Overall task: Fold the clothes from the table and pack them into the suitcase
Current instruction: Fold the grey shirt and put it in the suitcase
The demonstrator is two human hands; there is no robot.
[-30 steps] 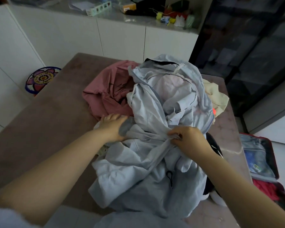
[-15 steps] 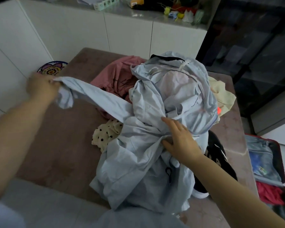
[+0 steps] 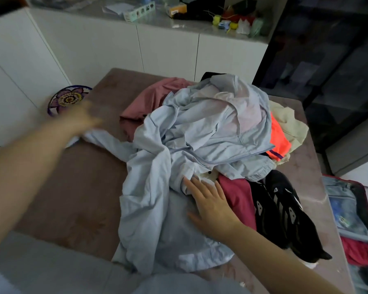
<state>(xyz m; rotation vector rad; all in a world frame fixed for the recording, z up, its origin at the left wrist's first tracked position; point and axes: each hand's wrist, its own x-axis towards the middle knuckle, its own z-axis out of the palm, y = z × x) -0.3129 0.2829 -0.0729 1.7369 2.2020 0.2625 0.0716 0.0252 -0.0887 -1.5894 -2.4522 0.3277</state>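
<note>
A crumpled light blue jacket (image 3: 200, 132) lies over a heap of clothes on the brown table (image 3: 77, 187). One of its sleeves (image 3: 106, 141) stretches out to the left. My left hand (image 3: 81, 119), blurred, is at the sleeve's end; its grip cannot be made out. My right hand (image 3: 208, 202) lies flat with spread fingers on the jacket's lower part. Under the jacket are a dusty pink garment (image 3: 149, 102), a magenta one (image 3: 238, 194), a black patterned one (image 3: 285, 209), an orange one (image 3: 278, 139) and a cream one (image 3: 291, 122). The open suitcase (image 3: 348, 211) sits on the floor at the right.
White cabinets (image 3: 168, 52) with a cluttered countertop stand behind the table. A round flower-patterned plate (image 3: 66, 98) leans by the left wall. A dark glass cabinet (image 3: 327, 60) fills the right rear. The suitcase holds blue and red items.
My left hand pulled the jacket sleeve out to the left and has lowered it toward the table. My right hand opened and slid down flat onto the jacket. More garments show at the right.
</note>
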